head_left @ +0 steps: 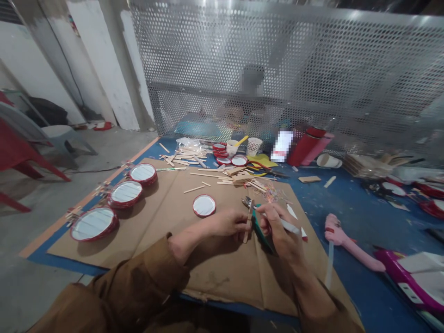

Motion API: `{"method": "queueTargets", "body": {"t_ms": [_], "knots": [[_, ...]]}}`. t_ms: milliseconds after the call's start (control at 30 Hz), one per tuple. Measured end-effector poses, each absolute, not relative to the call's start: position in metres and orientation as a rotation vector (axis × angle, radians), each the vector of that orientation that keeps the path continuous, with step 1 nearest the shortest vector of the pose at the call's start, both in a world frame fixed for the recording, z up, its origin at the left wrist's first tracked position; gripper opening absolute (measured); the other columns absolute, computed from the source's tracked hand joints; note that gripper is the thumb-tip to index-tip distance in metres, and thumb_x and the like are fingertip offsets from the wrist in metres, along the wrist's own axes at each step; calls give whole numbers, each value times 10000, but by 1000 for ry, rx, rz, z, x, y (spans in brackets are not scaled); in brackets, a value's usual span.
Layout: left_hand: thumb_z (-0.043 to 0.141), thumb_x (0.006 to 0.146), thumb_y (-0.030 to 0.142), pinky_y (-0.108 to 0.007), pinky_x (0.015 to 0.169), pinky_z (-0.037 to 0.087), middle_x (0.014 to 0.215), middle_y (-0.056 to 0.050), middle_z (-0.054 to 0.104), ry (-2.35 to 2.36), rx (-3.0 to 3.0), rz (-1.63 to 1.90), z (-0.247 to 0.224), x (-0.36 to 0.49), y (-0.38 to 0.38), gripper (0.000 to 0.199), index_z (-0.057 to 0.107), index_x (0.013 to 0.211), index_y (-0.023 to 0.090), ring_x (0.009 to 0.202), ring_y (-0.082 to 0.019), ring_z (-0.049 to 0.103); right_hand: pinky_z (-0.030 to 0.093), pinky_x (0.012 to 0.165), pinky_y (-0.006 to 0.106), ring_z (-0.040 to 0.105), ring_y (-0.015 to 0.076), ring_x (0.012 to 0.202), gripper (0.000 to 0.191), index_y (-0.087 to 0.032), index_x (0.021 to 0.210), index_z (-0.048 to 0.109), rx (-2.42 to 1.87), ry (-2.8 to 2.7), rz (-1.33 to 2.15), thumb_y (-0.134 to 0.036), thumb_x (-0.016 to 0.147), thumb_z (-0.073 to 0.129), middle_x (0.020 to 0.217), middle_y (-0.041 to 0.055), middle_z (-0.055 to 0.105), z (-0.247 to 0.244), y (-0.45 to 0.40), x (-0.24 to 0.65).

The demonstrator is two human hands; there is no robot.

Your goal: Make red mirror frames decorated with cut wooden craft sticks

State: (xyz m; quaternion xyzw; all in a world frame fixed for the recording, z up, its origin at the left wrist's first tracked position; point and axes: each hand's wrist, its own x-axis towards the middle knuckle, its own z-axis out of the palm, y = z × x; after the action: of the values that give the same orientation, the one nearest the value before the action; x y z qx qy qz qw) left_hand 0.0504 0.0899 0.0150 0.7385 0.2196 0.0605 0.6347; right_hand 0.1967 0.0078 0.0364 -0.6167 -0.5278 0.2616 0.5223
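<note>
We're seeing the wooden stick (248,223) being held upright-ish, slightly tilted, over the cardboard sheet (222,273), about midway between both hands. Left hand (235,224) is pinching it, fingers closed on its lower part. Right hand (279,223) is curling shut around a white pen-like tool (292,226), its front end pointing toward the stick; whether the two are touching, we can't tell. Green-handled pliers (261,231) are lying between the hands, partly hidden.

Just beyond the left forearm, a red-rimmed round disc (204,205) is lying on the cardboard. Farther left we're counting three more red-rimmed round pieces (125,192) sitting in a slanting row. Ahead, loose sticks (239,178) are lying in a messy pile, with colourful scraps (272,192) near it.

Along the back of the blue table (315,196) we're spotting a patterned paper cup (254,146), a phone (281,146) with a lit screen, and a red bottle (305,147) leaning. To the right, a pink glue gun (352,246) is lying near a magenta item (393,268). A perforated metal screen (194,55) is standing behind, a person (249,104) showing blurrily through it.
</note>
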Motion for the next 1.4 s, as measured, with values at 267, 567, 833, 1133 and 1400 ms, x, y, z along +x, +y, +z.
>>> {"method": "queueTargets", "body": {"t_ms": [267,567,833,1133,1400], "knots": [[438,892,220,-200,546,409,647,16,552,506,1688,139,18,50,89,174,515,753,151,546,-76,505,350,436,203,447,95,475,392,-188,752,603,-1503,-1293,600,-529,881,460,552,-30,497,40,7,195],[426,901,223,-219,558,408,638,14,553,522,1689,117,19,49,89,197,505,734,157,542,-83,497,350,424,198,443,93,466,395,-183,749,605,-1498,-1279,629,-539,865,478,541,-29,495,44,7,193],[428,893,190,-211,550,406,632,20,552,521,1694,112,20,50,89,184,516,735,154,534,-81,497,352,431,196,456,99,480,398,-190,736,603,-1514,-1279,663,-540,871,470,545,-26,497,40,7,196],[433,896,231,-197,535,395,633,12,554,494,1749,152,10,50,91,196,533,749,149,530,-75,499,384,474,203,488,100,507,378,-194,794,605,-1500,-1247,739,-547,863,489,587,-24,526,40,7,193],[433,888,233,-197,523,406,646,8,566,515,1718,148,10,50,91,177,517,754,155,521,-75,502,357,420,197,452,94,458,412,-187,755,596,-1541,-1224,650,-563,867,470,538,-26,496,41,7,196]]}}
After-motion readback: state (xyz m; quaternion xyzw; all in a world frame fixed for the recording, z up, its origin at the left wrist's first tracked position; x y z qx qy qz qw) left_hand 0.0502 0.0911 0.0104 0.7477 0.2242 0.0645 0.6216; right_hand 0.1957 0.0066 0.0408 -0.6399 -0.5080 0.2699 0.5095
